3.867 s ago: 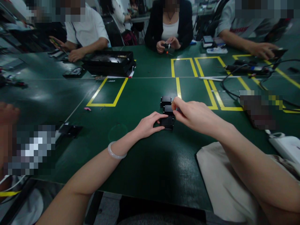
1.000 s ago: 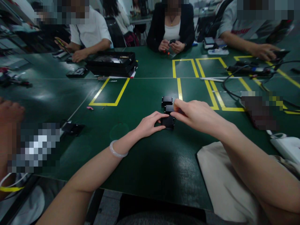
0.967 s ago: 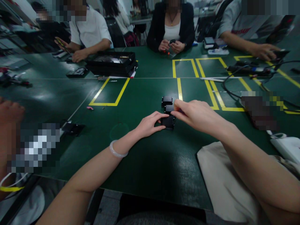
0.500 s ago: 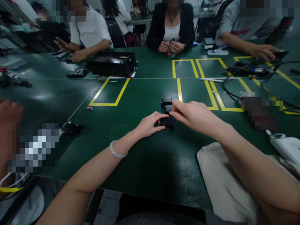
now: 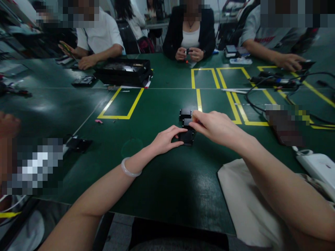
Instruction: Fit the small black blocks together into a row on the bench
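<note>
Three small black parts stand in a column on the green table (image 5: 162, 188): a far one (image 5: 185, 113), a middle one (image 5: 187, 122) and a near one (image 5: 186, 138). My left hand (image 5: 167, 139) has its thumb and fingers at the left side of the near black part, closed on it. My right hand (image 5: 213, 125) is pinched at the right edge of the middle black part. Its fingertips are partly hidden, and what they hold, if anything, cannot be made out.
A black tray (image 5: 124, 71) stands back left, yellow tape outlines (image 5: 199, 99) mark the table. At right are a dark wallet-like object (image 5: 285, 127), cables, a white device (image 5: 318, 165) and a beige cloth (image 5: 243, 195). People sit opposite; another person's hand (image 5: 9, 125) is at left.
The view has shifted slightly. Both my hands stay at the black parts with nearly the same pose. Across the table, a person's hands have changed their hold on a small object.
</note>
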{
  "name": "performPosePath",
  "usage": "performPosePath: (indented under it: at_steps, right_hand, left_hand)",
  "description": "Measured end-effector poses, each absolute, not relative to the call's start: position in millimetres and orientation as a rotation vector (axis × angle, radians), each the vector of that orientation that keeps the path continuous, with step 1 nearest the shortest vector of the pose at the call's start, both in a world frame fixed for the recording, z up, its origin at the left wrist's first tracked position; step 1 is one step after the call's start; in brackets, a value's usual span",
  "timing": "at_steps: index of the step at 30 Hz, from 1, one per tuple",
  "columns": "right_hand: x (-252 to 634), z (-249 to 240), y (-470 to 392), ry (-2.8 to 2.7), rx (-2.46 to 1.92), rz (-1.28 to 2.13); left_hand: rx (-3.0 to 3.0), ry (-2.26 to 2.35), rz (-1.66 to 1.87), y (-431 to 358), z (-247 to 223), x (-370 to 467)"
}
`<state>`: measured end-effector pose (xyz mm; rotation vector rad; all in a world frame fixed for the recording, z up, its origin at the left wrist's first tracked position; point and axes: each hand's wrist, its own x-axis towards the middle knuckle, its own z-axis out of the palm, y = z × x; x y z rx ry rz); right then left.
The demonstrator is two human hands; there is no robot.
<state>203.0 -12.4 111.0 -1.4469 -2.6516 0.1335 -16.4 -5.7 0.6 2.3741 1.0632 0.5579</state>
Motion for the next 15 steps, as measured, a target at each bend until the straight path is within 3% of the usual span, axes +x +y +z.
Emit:
performPosePath:
  at_steps: [15]
  right_hand:
    - [208.4,102.0,-19.5,-2.577,-1.421,0.167]
  left_hand:
    - [2.36,1.058,0.567,-5.7,1.0,-16.4]
